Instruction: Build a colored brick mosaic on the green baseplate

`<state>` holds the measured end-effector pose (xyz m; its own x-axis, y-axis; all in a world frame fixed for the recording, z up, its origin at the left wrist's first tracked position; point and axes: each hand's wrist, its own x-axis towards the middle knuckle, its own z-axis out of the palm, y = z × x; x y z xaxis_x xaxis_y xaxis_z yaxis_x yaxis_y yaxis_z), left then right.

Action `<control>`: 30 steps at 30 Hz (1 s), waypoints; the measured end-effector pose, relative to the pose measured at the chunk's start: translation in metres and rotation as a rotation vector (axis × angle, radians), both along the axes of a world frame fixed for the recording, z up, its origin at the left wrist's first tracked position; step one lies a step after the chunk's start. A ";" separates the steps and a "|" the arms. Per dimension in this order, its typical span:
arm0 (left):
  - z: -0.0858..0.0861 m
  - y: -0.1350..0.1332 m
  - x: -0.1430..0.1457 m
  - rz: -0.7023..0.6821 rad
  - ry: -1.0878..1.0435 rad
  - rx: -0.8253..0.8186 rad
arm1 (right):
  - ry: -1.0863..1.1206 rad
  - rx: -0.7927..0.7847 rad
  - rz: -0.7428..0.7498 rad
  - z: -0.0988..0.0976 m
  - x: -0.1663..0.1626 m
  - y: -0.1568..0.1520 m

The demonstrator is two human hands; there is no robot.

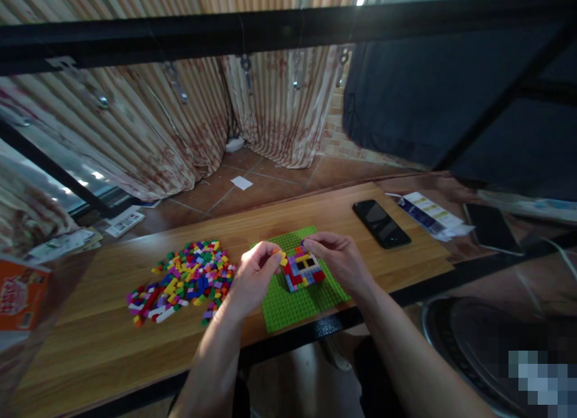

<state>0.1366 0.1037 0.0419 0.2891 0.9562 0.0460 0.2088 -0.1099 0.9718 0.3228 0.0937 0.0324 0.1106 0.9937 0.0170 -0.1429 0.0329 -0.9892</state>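
Observation:
A green studded baseplate [288, 304] lies on the wooden table [112, 340] near its front edge. A small square build of coloured bricks [303, 269] stands on the plate. My left hand [255, 275] is at the build's left corner, its fingers pinched on a small yellow-orange brick [282, 257]. My right hand [340, 258] curls over the build's upper right side, fingertips pressed on a small dark brick at its top edge. A heap of loose coloured bricks [184, 279] lies left of the plate.
A black phone [381, 223] lies on the table at the right, with a leaflet [428, 213] beyond it and a second dark phone [491, 227] further right. A black bar crosses overhead. Curtains hang behind. An orange packet [18, 291] sits at the far left.

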 end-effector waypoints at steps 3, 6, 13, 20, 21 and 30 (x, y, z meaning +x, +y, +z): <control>-0.005 0.003 0.000 0.031 0.089 -0.006 | -0.091 0.011 -0.060 -0.010 0.019 0.006; -0.012 0.007 -0.001 0.073 0.207 0.001 | -0.201 -0.003 -0.053 -0.023 0.031 0.010; -0.019 0.010 0.000 0.084 0.307 0.006 | -0.404 -0.055 0.049 -0.031 0.027 0.011; -0.015 0.010 -0.002 0.064 0.348 0.034 | -0.563 -0.079 0.054 -0.022 0.018 0.010; -0.015 0.010 -0.002 0.063 0.349 0.033 | -0.564 -0.082 0.056 -0.022 0.018 0.010; -0.021 0.010 0.000 0.072 0.359 0.087 | -0.810 -0.006 0.049 -0.019 0.017 0.005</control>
